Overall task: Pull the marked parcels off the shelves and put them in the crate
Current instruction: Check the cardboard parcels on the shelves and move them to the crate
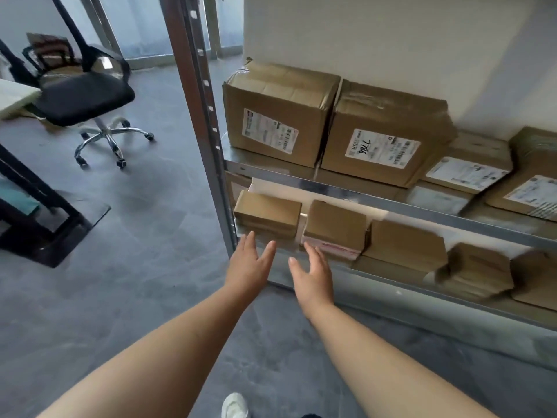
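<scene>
A metal shelf rack (391,203) holds cardboard parcels on two levels. On the upper level a large box (388,131) bears a white label with black handwriting; a second large box (277,110) stands to its left. On the lower level a small parcel (266,211) sits at the far left, next to a small parcel (334,226) with a red-printed label. My left hand (248,262) and my right hand (312,274) are both open and empty, stretched toward the lower shelf's front edge below these two small parcels. No crate is in view.
More flat parcels (467,170) lie to the right on both levels. The rack's upright post (205,116) stands left of the boxes. A black office chair (87,98) and a dark table frame (45,206) stand on the grey floor at the left.
</scene>
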Motion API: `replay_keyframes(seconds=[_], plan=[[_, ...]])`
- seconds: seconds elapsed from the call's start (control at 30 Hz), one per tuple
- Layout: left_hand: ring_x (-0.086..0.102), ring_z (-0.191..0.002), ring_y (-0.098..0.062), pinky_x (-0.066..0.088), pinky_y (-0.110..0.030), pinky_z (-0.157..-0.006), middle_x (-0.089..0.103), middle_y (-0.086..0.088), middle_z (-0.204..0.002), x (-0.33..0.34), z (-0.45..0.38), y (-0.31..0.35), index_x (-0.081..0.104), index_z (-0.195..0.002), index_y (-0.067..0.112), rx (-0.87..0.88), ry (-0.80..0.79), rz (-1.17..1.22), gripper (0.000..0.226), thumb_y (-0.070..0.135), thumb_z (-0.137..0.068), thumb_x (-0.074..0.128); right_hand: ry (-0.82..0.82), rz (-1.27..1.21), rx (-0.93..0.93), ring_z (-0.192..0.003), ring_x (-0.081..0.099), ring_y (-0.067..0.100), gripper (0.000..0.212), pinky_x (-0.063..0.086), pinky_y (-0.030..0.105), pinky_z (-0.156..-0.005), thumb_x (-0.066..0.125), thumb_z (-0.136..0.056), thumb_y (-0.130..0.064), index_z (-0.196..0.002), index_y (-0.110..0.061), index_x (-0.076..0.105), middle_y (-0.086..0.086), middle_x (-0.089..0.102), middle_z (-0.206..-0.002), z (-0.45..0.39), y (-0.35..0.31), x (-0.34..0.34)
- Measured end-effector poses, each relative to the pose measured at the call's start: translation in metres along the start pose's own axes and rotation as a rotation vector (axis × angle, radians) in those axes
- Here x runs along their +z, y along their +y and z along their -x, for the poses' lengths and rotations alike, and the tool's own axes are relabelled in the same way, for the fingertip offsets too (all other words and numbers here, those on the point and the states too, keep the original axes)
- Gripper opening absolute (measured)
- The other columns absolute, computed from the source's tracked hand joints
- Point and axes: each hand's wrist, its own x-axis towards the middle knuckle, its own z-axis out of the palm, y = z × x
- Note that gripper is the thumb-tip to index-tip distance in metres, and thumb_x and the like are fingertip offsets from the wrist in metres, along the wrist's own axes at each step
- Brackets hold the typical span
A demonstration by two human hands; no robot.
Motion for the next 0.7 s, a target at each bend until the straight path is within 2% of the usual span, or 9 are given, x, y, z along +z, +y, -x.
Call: replay_keyframes(seconds=[0.13,0.23,0.3,0.37,0.43,0.5,0.6,0.7], plan=[[0.037,-0.139,-0.026,0.036,-0.049,-0.112,0.036,-0.006,-0.154,0.004,-0.07,-0.019,0.03,-0.151,0.023,-0.057,-0.054,0.0,0.087,0.075,-0.082,0.034,0.0,-0.071,0.128,-0.141,0.035,0.019,0.05,0.031,0.036,-0.115,0.056,-0.097,-0.035,-0.145,-0.026,0.045,-0.001,0.038,-0.153,-0.068,0.007,0.023],[0.041,-0.136,-0.026,0.037,-0.051,-0.111,0.039,-0.006,-0.151,0.016,-0.129,-0.044,0.035,-0.149,0.022,-0.066,-0.066,-0.014,0.089,0.078,-0.08,0.027,0.002,-0.072,0.201,-0.128,0.05,0.024,0.036,0.039,0.031,-0.101,0.056,-0.097,-0.033,-0.131,-0.019,0.06,0.004,0.056,-0.138,-0.13,0.025,0.042],[0.036,-0.14,-0.025,0.034,-0.05,-0.113,0.035,-0.005,-0.155,0.023,-0.167,-0.058,0.036,-0.148,0.02,-0.06,-0.075,0.011,0.075,0.068,-0.091,0.029,0.001,-0.085,0.253,-0.114,0.057,0.024,0.029,0.042,0.028,-0.089,0.055,-0.097,-0.032,-0.12,-0.018,0.066,0.003,0.064,-0.12,-0.168,0.037,0.061],[0.039,-0.137,-0.025,0.035,-0.046,-0.113,0.038,-0.006,-0.153,0.031,-0.2,-0.065,0.039,-0.146,0.016,-0.042,-0.067,0.045,0.058,0.051,-0.1,0.035,0.012,-0.161,0.292,-0.107,0.061,0.022,0.025,0.045,0.029,-0.089,0.057,-0.096,-0.027,-0.117,-0.018,0.066,0.002,0.068,-0.113,-0.205,0.047,0.079],[0.042,-0.134,-0.022,0.034,-0.034,-0.11,0.042,-0.004,-0.15,0.037,-0.235,-0.078,0.041,-0.144,0.015,-0.05,0.011,0.138,0.046,0.034,-0.103,0.039,0.029,-0.337,0.339,-0.112,0.06,0.022,0.029,0.045,0.035,-0.101,0.059,-0.094,-0.016,-0.123,-0.017,0.059,0.004,0.067,-0.113,-0.244,0.058,0.11],[0.036,-0.139,-0.019,0.029,-0.029,-0.108,0.036,-0.003,-0.153,0.042,-0.264,-0.087,0.035,-0.149,0.014,-0.053,0.027,0.216,0.047,0.018,-0.102,0.04,0.081,-0.429,0.36,-0.12,0.054,0.022,0.041,0.039,0.031,-0.102,0.057,-0.095,-0.006,-0.135,-0.013,0.051,0.004,0.061,-0.122,-0.276,0.065,0.129],[0.024,-0.146,-0.022,0.026,-0.038,-0.119,0.022,-0.006,-0.16,0.053,-0.301,-0.103,0.028,-0.152,0.013,-0.003,-0.046,0.192,0.056,0.006,-0.098,0.042,0.143,-0.383,0.339,-0.132,0.043,0.022,0.052,0.034,0.027,-0.099,0.054,-0.096,-0.004,-0.145,-0.017,0.042,0.004,0.044,-0.144,-0.314,0.073,0.149],[0.022,-0.146,-0.03,0.031,-0.046,-0.116,0.011,-0.008,-0.161,0.065,-0.336,-0.111,0.017,-0.155,0.015,-0.11,-0.081,0.118,0.071,0.003,-0.092,0.047,0.277,-0.356,0.375,-0.128,0.049,0.027,0.061,0.039,0.037,-0.108,0.055,-0.095,-0.009,-0.149,-0.025,0.032,0.004,0.045,-0.147,-0.346,0.087,0.157]])
